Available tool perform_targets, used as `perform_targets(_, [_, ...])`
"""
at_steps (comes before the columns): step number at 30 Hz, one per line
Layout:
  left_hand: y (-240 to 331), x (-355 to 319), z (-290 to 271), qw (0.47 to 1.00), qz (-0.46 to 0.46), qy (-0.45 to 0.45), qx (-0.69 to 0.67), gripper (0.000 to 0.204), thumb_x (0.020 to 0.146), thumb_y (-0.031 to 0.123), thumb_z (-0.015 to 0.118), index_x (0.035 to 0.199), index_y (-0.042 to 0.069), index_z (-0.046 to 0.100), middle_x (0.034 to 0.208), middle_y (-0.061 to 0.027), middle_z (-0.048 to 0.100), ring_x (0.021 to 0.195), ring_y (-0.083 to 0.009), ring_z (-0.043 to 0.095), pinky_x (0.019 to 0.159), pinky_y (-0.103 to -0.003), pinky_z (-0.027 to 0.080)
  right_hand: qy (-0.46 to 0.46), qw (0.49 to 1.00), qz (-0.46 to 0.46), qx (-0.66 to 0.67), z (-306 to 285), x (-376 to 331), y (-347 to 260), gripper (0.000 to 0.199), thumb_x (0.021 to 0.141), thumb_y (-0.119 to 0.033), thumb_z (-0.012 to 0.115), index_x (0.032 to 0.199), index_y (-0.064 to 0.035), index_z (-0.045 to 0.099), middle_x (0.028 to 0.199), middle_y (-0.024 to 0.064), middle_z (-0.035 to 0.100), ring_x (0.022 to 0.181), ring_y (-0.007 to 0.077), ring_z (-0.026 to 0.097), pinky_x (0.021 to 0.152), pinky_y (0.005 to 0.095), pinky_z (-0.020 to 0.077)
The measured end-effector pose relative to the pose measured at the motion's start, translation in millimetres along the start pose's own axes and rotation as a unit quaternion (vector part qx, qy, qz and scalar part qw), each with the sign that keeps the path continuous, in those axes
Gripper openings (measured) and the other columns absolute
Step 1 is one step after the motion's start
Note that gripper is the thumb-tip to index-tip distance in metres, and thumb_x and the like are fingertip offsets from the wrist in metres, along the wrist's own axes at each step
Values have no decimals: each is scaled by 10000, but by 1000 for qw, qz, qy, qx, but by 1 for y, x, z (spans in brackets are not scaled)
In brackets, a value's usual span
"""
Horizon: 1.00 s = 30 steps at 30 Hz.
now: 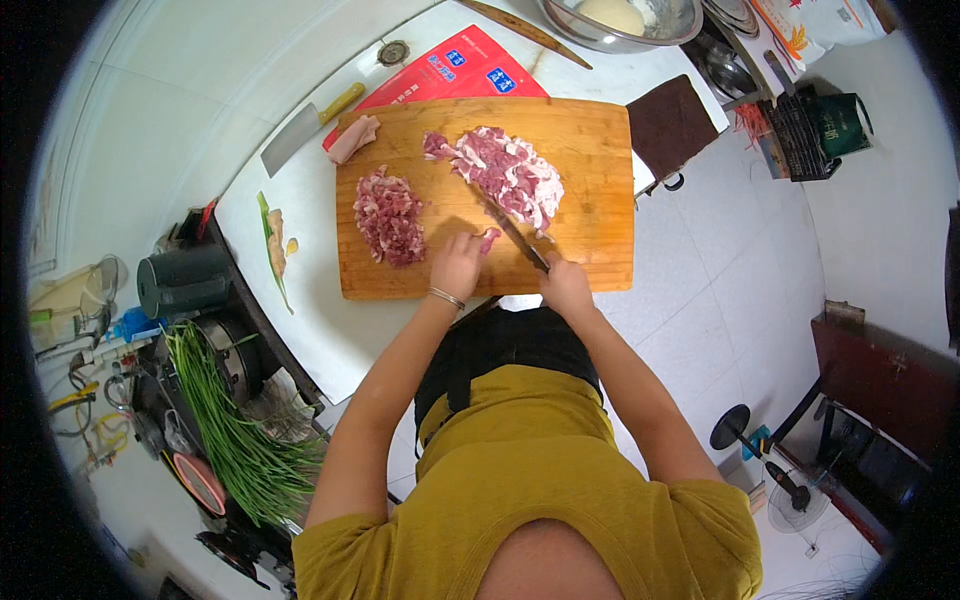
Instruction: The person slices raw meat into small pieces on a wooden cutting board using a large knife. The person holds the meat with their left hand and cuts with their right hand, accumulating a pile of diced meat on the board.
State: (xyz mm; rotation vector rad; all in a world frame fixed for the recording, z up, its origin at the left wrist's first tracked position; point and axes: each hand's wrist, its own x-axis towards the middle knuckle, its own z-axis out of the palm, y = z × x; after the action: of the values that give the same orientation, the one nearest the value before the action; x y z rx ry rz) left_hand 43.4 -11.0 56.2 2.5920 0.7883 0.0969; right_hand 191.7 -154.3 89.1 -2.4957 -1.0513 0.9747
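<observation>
My right hand [567, 286] is closed round the handle of a kitchen knife [512, 230], whose blade points up and left across the wooden cutting board [590, 190]. Close to the blade, my left hand [458, 268] pinches a small piece of meat [489, 240] near the board's front edge. Beyond the knife lies a heap of sliced raw meat [515, 170], pink with white fat. A pile of finely chopped meat [388, 217] rests on the board's left side. At its far left corner sits a pale chunk of pork skin or fat [354, 139].
A cleaver [312, 130] lies left of the board, near ginger and a green onion [272, 250]. Behind are a red plastic sheet [455, 70], a wooden rolling pin [530, 33] and a metal bowl with dough [620, 35]. Green chives [235, 420] hang at the left.
</observation>
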Motion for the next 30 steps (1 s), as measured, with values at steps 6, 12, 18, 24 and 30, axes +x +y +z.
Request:
perform_targets(6, [-11, 0, 41, 984, 151, 92, 31, 272, 769, 84, 513, 1012, 9, 610, 1083, -103, 574, 943, -248, 557, 776, -350, 487, 8, 995, -11, -103, 11, 13, -22, 118, 767, -123, 561, 843, -36, 537, 722, 243, 617, 683, 389, 626, 620, 485, 500])
perform_targets(12, [-24, 0, 61, 982, 158, 98, 19, 267, 769, 86, 516, 999, -3, 617, 1141, -109, 564, 1005, -263, 547, 835, -334, 477, -33, 991, -12, -132, 26, 36, -34, 134, 770, -104, 559, 877, -24, 556, 795, 227, 630, 768, 366, 638, 654, 462, 512])
perform_targets(18, [-20, 0, 53, 983, 163, 83, 33, 263, 763, 76, 505, 988, 0, 618, 1114, -115, 568, 1013, -269, 539, 859, -328, 465, -44, 993, -7, -108, 25, 26, -13, 151, 758, -85, 570, 887, -9, 550, 808, 222, 626, 784, 377, 626, 674, 470, 504])
perform_targets(24, [-19, -1, 49, 985, 151, 76, -15, 293, 755, 74, 506, 1027, 12, 593, 1122, -107, 553, 1007, -266, 534, 857, -321, 464, -16, 995, -37, -94, 32, 30, -9, 158, 756, -86, 561, 892, -9, 537, 763, 241, 612, 743, 394, 617, 647, 491, 496])
perform_targets(30, [-19, -9, 42, 985, 150, 80, -13, 313, 760, 71, 505, 1063, 29, 575, 1146, -87, 538, 1010, -268, 535, 854, -317, 466, 48, 993, -85, -68, 21, 43, -29, 130, 769, -107, 539, 861, -16, 526, 693, 242, 601, 666, 408, 612, 599, 495, 496])
